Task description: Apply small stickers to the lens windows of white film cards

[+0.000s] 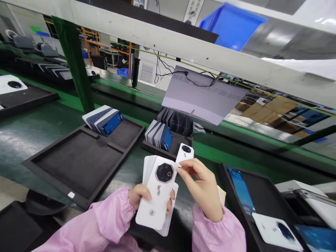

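Observation:
My left hand [140, 197] grips a fanned stack of white phone back covers [159, 196], the top one showing a black octagonal camera ring. My right hand [203, 187] pinches the upper right corner of the top cover, where a thin film edge seems to sit between thumb and forefinger. Another white back cover [185, 153] stands just behind my fingers, leaning at the edge of a small black tray [170, 148]. Both sleeves are pink.
A large black tray [78, 164] at left holds a leaning stack of blue-edged covers [103, 120]. The small tray holds more stacks [160, 134]. At right, another black tray [262, 203] carries a white cover [275, 231] and a blue-filmed part [240, 189]. A green conveyor frame runs behind.

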Motion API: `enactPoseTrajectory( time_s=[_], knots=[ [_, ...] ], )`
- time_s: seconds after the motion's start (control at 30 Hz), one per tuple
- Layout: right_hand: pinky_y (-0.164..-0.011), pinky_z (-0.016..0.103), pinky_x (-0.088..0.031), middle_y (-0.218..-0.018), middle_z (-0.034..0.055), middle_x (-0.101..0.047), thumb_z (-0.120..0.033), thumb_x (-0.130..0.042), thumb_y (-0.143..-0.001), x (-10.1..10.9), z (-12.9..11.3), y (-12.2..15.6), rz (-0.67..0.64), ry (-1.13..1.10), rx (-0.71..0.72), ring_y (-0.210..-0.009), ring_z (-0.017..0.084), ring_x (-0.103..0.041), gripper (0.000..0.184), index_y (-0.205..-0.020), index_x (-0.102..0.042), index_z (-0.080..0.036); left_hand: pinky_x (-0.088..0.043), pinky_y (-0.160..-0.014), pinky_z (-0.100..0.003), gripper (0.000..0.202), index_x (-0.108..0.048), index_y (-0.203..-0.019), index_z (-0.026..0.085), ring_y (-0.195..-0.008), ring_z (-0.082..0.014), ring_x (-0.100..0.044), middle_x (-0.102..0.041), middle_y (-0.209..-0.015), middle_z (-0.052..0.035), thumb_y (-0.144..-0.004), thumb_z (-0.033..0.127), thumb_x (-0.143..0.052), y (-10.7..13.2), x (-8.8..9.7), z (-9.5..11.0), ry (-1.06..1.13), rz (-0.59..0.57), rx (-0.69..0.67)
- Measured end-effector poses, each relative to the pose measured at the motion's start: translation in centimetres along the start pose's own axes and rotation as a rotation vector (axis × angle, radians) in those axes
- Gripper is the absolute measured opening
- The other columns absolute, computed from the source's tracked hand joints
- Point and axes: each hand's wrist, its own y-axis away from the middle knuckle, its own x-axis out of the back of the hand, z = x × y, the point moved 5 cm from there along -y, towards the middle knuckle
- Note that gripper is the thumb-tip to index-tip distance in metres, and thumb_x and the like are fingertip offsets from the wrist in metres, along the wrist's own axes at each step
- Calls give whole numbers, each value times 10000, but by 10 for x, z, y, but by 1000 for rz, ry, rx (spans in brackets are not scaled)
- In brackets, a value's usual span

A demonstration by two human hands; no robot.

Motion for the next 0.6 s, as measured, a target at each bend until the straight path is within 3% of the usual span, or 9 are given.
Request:
enactPoseTrajectory(
  time_s=[0.1, 0.37, 0.53, 0.6],
  knots=[
    [-594, 265, -451, -762, 6, -585, -190, -608, -773, -7, -18, -8, -138, 64, 9, -638, 131, -535, 29, -799, -599, -199, -472, -708, -295, 617, -583, -1050, 29, -766, -197, -619, -664, -843, -112, -450, 138, -490, 0, 4, -2, -82, 33, -2],
    [-570, 251, -433, -705, -8, -552, -171, -580, -787, -13, -7, -14, -253, 71, -62, -617, 128, -523, 104, -698, -532, -193, -462, -676, -293, 575, -636, -1002, 117, -749, -199, -601, -683, -838, -79, -442, 111, -508, 1, 11, 0, -307, 88, -45],
    [-689, 329, -438, -782, 42, -548, -116, -475, -837, -14, -24, 0, -259, 291, 88, -772, 193, -529, 146, -710, -475, -190, -455, -701, -316, 555, -620, -1003, 68, -765, -214, -622, -678, -860, -107, -470, 134, -480, -1, 14, -5, -115, 93, -26],
    [-643, 326, -443, -766, 57, -555, -103, -429, -850, -17, -36, 12, -350, 353, 170, -746, 201, -530, 168, -712, -477, -185, -445, -679, -318, 527, -618, -991, 65, -758, -228, -631, -685, -850, -111, -492, 134, -464, -1, 15, -5, -31, 77, -73]
  ],
)
